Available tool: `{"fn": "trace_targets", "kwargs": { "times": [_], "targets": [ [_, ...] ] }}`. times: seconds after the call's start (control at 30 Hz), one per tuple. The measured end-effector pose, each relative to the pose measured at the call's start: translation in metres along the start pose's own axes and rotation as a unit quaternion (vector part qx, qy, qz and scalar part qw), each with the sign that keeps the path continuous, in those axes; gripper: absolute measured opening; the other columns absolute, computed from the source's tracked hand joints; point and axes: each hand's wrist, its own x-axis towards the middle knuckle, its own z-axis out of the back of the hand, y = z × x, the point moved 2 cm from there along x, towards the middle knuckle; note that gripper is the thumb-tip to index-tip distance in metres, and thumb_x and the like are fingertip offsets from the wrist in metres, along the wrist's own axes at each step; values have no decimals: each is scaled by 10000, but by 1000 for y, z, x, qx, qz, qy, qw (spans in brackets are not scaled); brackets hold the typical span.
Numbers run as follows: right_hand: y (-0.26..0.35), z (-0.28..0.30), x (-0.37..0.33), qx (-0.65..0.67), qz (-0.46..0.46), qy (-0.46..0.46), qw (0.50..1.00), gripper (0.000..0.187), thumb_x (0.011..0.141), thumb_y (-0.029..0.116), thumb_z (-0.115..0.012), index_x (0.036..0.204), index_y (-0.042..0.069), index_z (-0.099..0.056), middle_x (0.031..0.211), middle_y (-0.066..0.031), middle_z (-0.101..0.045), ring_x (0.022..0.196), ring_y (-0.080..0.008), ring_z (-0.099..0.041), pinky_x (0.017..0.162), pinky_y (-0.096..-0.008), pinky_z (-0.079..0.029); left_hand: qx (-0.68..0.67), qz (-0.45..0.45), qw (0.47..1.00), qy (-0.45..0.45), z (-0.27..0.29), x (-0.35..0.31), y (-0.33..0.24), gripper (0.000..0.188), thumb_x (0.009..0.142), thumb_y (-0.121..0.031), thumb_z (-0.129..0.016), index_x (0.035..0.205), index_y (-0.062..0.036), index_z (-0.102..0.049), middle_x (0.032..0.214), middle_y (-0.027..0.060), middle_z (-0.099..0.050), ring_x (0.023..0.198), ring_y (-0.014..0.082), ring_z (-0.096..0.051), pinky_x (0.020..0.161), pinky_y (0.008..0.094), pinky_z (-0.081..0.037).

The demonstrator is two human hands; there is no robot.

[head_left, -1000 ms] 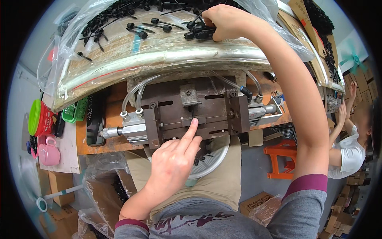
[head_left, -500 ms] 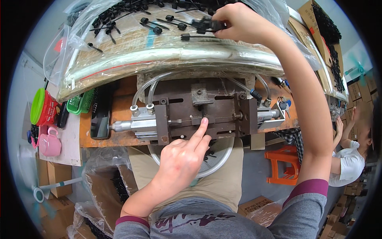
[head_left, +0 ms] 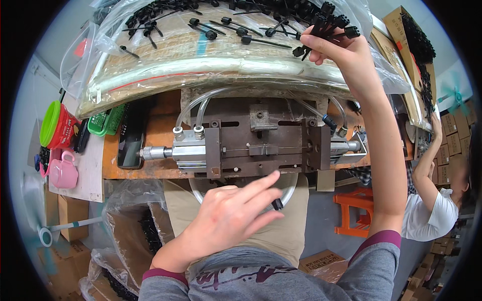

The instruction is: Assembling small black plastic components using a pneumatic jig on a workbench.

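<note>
My right hand is raised at the far right of the plastic-covered bench top, its fingers closed round a bunch of black plastic parts with ribbed heads and thin stems. My left hand is just in front of a brown metal clamping fixture, fingers stretched out and apart. A single black plastic part shows by its fingertips, over a white mesh basket; whether the fingers touch it I cannot tell. At the fixture's middle, the small metal jaws show no black part between them.
More black parts lie scattered and heaped on the plastic sheet. Air cylinders with clear hoses flank the fixture. Left stand a phone, green basket, red tub and pink cup. An orange stool and another person are right.
My left hand has drawn back from the fixture's jaws towards me, its fingers spreading. My right hand has lifted the bunch of black parts off the heap and moved right.
</note>
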Motion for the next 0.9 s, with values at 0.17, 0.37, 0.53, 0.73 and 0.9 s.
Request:
{"fn": "trace_targets", "kwargs": {
  "times": [0.17, 0.37, 0.53, 0.73, 0.9],
  "targets": [
    [27, -27, -37, -76, 52, -29, 995, 188, 834, 128, -768, 959, -7, -728, 805, -56, -699, 758, -127, -669, 684, -285, -526, -146, 49, 969, -192, 30, 22, 0, 465, 752, 21, -795, 1196, 15, -656, 1242, 163, -663, 846, 142, -689, 715, 265, -586],
    [42, -72, -111, -205, 328, -24, 922, 325, 664, 36, -699, 976, -53, -708, 929, -191, -692, 793, -306, -711, 668, -336, -593, -292, 42, 938, -184, 28, 31, 6, 383, 748, 164, -697, 1121, 82, -663, 1042, 132, -654, 900, 194, -691, 801, 298, -620],
    [35, -69, -142, -214, 236, -1, 948, 368, 666, 14, -665, 1024, -58, -715, 1005, -206, -699, 825, -286, -720, 669, -332, -596, -138, 45, 977, -155, 17, 7, 0, 378, 681, 85, -791, 1042, -9, -729, 991, 99, -660, 877, 190, -684, 730, 279, -577],
    [21, -61, -157, -245, 217, -120, 937, 291, 728, -55, -787, 1007, -5, -721, 1033, -153, -714, 872, -240, -697, 740, -316, -556, 93, 8, 989, -118, -19, -4, 10, 346, 683, -4, -792, 1017, -2, -697, 1181, 143, -661, 943, 268, -662, 780, 362, -558],
    [18, -63, -168, -236, 221, -121, 939, 275, 749, -27, -761, 1018, -18, -705, 1023, -171, -714, 830, -252, -699, 690, -312, -554, 202, -5, 976, -88, -35, 1, 14, 264, 734, -81, -755, 982, -12, -699, 1268, 155, -653, 800, 217, -688, 730, 334, -554]
  ]
}}
